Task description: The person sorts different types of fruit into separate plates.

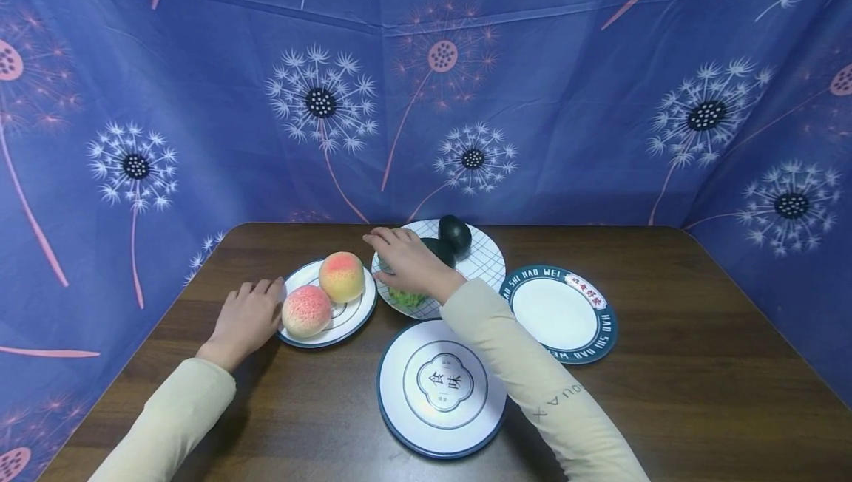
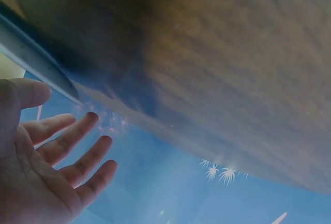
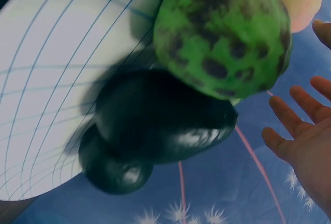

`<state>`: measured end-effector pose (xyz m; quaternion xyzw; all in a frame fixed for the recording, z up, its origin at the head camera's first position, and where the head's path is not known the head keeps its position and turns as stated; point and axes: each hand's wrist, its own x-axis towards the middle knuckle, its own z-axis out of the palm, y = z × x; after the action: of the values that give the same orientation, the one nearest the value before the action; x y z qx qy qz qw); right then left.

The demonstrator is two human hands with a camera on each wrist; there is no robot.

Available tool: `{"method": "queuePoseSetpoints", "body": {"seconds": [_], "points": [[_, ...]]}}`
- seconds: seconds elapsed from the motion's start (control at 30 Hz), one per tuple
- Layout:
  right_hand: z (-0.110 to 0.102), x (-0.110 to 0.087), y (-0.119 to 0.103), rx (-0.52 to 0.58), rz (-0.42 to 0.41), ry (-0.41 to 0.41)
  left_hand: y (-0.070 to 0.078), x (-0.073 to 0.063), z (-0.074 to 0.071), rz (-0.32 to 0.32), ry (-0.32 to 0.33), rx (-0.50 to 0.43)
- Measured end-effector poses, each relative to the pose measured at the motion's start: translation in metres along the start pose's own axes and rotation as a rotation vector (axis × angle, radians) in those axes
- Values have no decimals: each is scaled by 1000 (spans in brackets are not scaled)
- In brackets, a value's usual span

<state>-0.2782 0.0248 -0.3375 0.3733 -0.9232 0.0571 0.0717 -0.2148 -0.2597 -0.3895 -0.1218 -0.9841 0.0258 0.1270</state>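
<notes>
At the left rim of a white plate (image 1: 347, 324) with a blue edge, my left hand (image 1: 248, 321) has its fingers spread. Two peaches (image 1: 307, 311) sit on that plate, one pinker, one yellower. In the left wrist view the palm (image 2: 39, 182) holds nothing, and the thumb is near the plate's edge. My right hand (image 1: 413, 264) reaches over a grid-patterned plate (image 1: 489, 267), fingers extended. That plate bears two dark, glossy avocados (image 1: 455, 233) and a bumpy green fruit (image 3: 222, 38), partly hidden by the hand in the head view. The right wrist view shows the hand apart from the fruit.
A stack of white plates (image 1: 442, 426) with blue rims stands at the front middle, partly under my right forearm. Right of it lies a plate with a lettered teal rim (image 1: 602, 334). A blue dandelion-print cloth (image 1: 566, 134) hangs behind the wooden table (image 1: 699, 364).
</notes>
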Motion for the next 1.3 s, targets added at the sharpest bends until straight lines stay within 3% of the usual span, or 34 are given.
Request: {"method": "queuePoseSetpoints", "body": {"seconds": [0.6, 1.07, 1.3], "points": [[-12, -33, 43, 48, 32, 125, 7, 5, -18, 8, 241, -31], [-5, -50, 68, 56, 86, 77, 39, 10, -37, 67, 287, -48], [1, -52, 75, 66, 91, 57, 59, 9, -40, 110, 258, -53]]}}
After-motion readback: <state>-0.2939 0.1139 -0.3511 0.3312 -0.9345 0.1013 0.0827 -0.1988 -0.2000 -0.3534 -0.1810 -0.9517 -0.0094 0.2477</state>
